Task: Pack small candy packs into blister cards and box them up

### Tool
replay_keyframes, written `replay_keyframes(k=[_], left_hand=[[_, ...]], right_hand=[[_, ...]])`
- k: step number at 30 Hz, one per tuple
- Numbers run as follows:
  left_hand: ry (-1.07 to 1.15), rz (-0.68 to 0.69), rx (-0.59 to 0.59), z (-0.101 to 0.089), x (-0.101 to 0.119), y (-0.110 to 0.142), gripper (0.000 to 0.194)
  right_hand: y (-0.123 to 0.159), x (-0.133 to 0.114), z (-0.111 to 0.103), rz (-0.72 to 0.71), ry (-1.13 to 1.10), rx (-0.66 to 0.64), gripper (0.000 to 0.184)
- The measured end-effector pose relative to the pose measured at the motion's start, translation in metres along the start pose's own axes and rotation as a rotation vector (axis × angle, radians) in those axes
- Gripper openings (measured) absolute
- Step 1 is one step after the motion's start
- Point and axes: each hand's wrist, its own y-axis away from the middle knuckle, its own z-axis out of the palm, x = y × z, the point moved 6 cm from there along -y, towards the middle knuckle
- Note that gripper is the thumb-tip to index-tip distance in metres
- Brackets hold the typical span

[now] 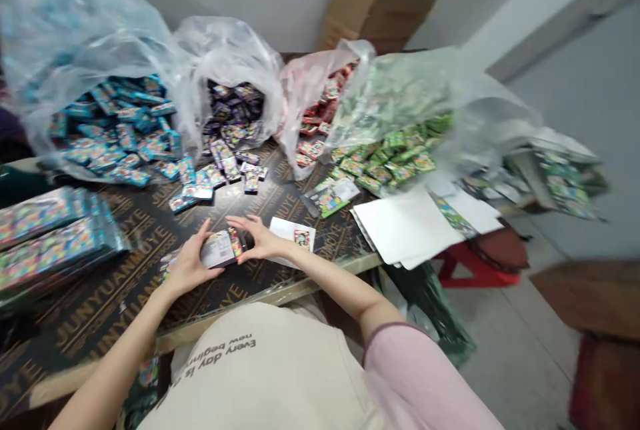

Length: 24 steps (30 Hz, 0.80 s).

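A small flat carton (218, 251) with a grey-white face lies on the dark printed tabletop in front of me. My left hand (190, 260) curves round its left side, thumb along the near edge and fingers at the far edge. At the right end, my right hand (257, 238) pinches it between thumb and fingers, where a strip of red, yellow and black print shows. Whether that strip is part of the carton or a separate small box is hard to tell. Beside my right wrist lies a white sheet (284, 229) bearing a small red printed box (302, 238).
Clear plastic bags spill small blue boxes (130, 127), purple boxes (235, 110), red boxes (320, 113) and green boxes (400, 153) along the back. Wrapped packs (45, 230) are stacked left. White sheets (405, 230) overhang the front edge near a red stool (480, 257). An open cardboard box (375, 13) stands behind.
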Motion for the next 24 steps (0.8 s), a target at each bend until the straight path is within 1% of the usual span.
replay_keyframes(k=[2,4,5,6,7,8,9,10,12,14,15,16,17,18,19,20,21,22,23,24], left_hand=[[-0.008,-0.024,0.086,0.0,-0.002,-0.006,0.105],[-0.038,-0.067,0.167,-0.001,-0.002,-0.011,0.108],[-0.055,-0.082,0.183,0.0,-0.002,-0.013,0.109],[-0.07,-0.085,0.183,0.001,0.0,-0.015,0.109],[-0.087,-0.074,0.167,0.003,0.001,-0.016,0.107],[-0.112,-0.054,0.139,0.005,0.003,-0.017,0.105],[-0.146,-0.03,0.103,0.006,0.004,-0.018,0.102],[-0.189,-0.008,0.058,0.008,0.005,-0.018,0.098],[-0.296,0.022,-0.062,0.013,0.005,-0.016,0.085],[-0.413,0.035,-0.191,0.018,0.005,-0.012,0.072],[-0.467,0.034,-0.243,0.02,0.005,-0.01,0.067],[-0.514,0.03,-0.285,0.021,0.005,-0.009,0.063],[-0.548,0.022,-0.318,0.021,0.005,-0.007,0.062],[-0.571,0.013,-0.342,0.021,0.004,-0.006,0.06],[-0.582,0.004,-0.361,0.021,0.004,-0.005,0.059],[-0.581,-0.004,-0.373,0.02,0.004,-0.005,0.058],[-0.57,-0.01,-0.377,0.018,0.004,-0.005,0.057],[-0.548,-0.014,-0.367,0.016,0.006,-0.005,0.055],[-0.513,-0.018,-0.341,0.014,0.01,-0.006,0.054],[-0.458,-0.029,-0.295,0.012,0.016,-0.008,0.054]], right_hand=[[0.004,0.002,0.001,0.099,0.075,0.102,0.097],[0.009,-0.002,0.002,0.174,0.166,0.208,0.093],[0.011,-0.007,0.004,0.173,0.199,0.221,0.087],[0.013,-0.011,0.004,0.15,0.223,0.205,0.08],[0.015,-0.013,0.001,0.124,0.245,0.18,0.074],[0.018,-0.01,-0.008,0.122,0.274,0.175,0.069],[0.022,-0.001,-0.026,0.16,0.317,0.208,0.065],[0.029,0.014,-0.052,0.243,0.377,0.279,0.062],[0.054,0.056,-0.122,0.545,0.548,0.52,0.053],[0.089,0.099,-0.192,0.86,0.723,0.694,0.047],[0.106,0.118,-0.221,0.998,0.782,0.713,0.047],[0.12,0.135,-0.246,1.105,0.829,0.687,0.048],[0.131,0.148,-0.265,1.152,0.871,0.622,0.05],[0.139,0.157,-0.28,1.157,0.905,0.571,0.049],[0.145,0.162,-0.29,1.142,0.926,0.529,0.047],[0.147,0.163,-0.296,1.108,0.946,0.5,0.045],[0.145,0.16,-0.298,1.068,0.959,0.497,0.042],[0.141,0.154,-0.294,1.023,0.963,0.516,0.04],[0.132,0.145,-0.285,0.966,0.954,0.546,0.041],[0.12,0.133,-0.27,0.894,0.92,0.58,0.043]])
